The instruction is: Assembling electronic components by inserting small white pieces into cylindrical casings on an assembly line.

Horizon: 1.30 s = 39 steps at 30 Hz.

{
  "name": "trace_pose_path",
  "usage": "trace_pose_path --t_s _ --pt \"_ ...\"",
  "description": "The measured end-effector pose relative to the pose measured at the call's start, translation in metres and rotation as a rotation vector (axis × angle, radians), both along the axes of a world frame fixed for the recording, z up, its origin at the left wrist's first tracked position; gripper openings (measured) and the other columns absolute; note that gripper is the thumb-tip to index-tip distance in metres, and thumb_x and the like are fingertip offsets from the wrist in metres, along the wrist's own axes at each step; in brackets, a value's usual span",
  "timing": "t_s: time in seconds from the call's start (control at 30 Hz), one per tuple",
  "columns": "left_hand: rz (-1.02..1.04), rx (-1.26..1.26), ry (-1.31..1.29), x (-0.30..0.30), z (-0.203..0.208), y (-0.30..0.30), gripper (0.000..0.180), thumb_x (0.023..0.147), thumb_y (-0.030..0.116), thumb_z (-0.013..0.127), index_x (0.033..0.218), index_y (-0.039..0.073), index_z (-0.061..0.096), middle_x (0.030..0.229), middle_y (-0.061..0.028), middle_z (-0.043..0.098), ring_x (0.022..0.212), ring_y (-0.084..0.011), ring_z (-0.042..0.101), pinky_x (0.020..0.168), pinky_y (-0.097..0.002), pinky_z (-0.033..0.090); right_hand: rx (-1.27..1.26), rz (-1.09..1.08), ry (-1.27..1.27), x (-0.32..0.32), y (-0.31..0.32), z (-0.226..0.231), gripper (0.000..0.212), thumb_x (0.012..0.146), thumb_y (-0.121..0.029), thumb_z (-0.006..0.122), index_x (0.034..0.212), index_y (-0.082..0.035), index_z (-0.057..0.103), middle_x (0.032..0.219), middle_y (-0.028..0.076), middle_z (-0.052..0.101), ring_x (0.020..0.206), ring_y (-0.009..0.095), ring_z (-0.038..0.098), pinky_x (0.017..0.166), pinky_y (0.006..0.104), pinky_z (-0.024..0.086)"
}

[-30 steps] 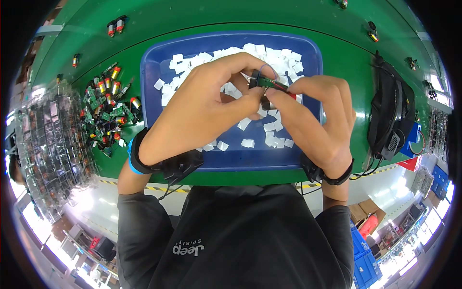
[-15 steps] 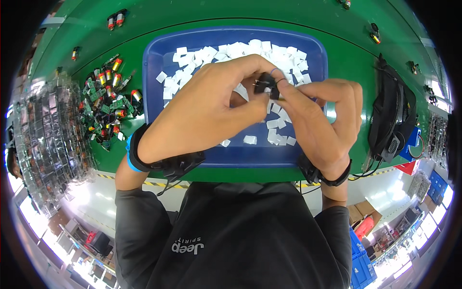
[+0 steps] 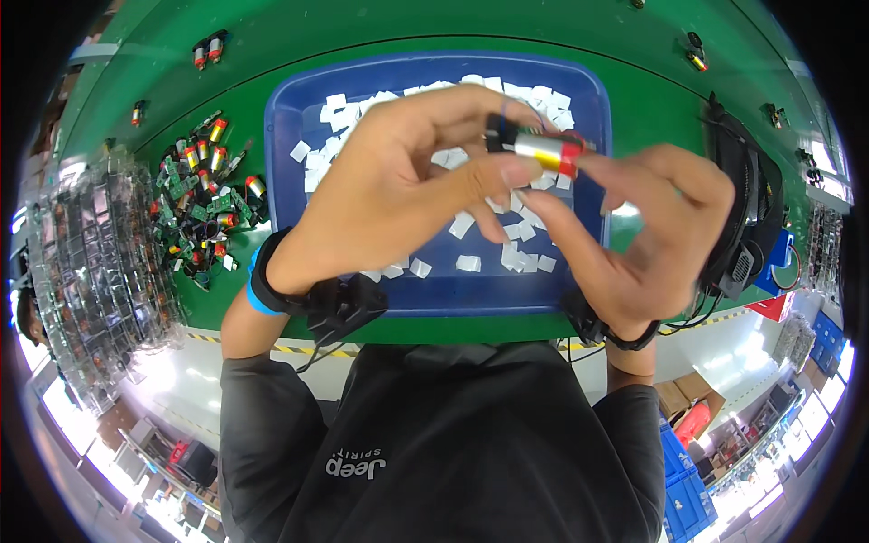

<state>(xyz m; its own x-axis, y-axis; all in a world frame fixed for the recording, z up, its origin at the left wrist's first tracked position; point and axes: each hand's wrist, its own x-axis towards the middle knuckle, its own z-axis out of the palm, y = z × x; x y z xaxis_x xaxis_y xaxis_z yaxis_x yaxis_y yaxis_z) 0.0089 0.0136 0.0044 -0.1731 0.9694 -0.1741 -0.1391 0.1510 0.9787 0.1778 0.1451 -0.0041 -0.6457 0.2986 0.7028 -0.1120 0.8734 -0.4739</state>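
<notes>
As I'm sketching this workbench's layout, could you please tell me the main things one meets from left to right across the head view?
Clear plastic compartment trays, pile of green circuit boards and red-yellow cylinders, left hand, silver-yellow-red cylinder, right hand, black fabric bag.

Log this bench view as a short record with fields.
Left hand: pinching a silver cylinder with a red end
Right hand: thumb and forefinger apart, near the red end; blurred, contact unclear
Below hands: blue tray with scattered white pieces
Left of tray: pile of circuit boards and cylinders
Far left: clear plastic trays
Right: black bag
</notes>
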Motion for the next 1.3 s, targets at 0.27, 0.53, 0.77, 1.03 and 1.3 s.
trace_pose_path --t_s 0.27,0.53,0.77,1.03,1.3 --pt "0.166 0.361 -0.091 0.014 -0.012 0.003 0.034 0.093 0.001 0.067 0.125 -0.006 0.059 0.114 -0.0165 0.068 0.089 -0.0157 0.07 0.067 -0.026 0.062 -0.529 0.126 -0.018 -0.001 -0.01 -0.007 0.019 0.08 -0.008 0.083 0.09 0.0 0.069 0.074 0.006 0.064 0.054 0.007 0.054 0.043 0.0202 0.035" --pt "0.139 0.35 0.341 0.008 -0.01 0.0 0.03 0.09 0.001 0.069 0.12 -0.004 0.064 0.112 -0.0142 0.071 0.083 -0.0169 0.071 0.064 -0.0246 0.06 -1.056 0.148 -0.021 -0.001 -0.024 0.002 0.014 0.091 -0.008 0.073 0.098 0.004 0.07 0.077 0.006 0.069 0.054 0.005 0.056 0.045 0.0166 0.039" --pt "0.207 0.367 0.633 -0.004 -0.004 0.007 0.027 0.089 0.01 0.074 0.113 -0.001 0.068 0.101 -0.0087 0.074 0.074 -0.0122 0.068 0.059 -0.0239 0.055 -1.242 0.236 -0.193 -0.005 -0.019 0.006 0.015 0.099 -0.008 0.061 0.105 0.005 0.066 0.079 0.007 0.066 0.053 0.005 0.051 0.045 0.0184 0.037" --pt "0.266 -0.185 0.467 -0.145 -0.003 0.039 0.025 0.101 0.02 0.06 0.112 -0.002 0.065 0.097 -0.0048 0.07 0.072 -0.0053 0.056 0.056 -0.02 0.048 -0.755 0.318 -0.342 0.004 -0.019 -0.004 0.019 0.09 -0.005 0.068 0.109 -0.001 0.068 0.08 0.005 0.066 0.062 0.009 0.058 0.05 0.0208 0.043" --pt "0.179 -0.256 0.059 -0.192 -0.037 0.03 0.044 0.101 0.042 0.059 0.123 0.005 0.062 0.11 0.0011 0.067 0.082 -0.0018 0.054 0.057 -0.0171 0.043 0.309 0.068 0.096 -0.01 -0.043 0.033 0.015 0.069 -0.021 0.069 0.082 -0.019 0.061 0.076 -0.002 0.055 0.052 0.011 0.043 0.044 0.0234 0.024"
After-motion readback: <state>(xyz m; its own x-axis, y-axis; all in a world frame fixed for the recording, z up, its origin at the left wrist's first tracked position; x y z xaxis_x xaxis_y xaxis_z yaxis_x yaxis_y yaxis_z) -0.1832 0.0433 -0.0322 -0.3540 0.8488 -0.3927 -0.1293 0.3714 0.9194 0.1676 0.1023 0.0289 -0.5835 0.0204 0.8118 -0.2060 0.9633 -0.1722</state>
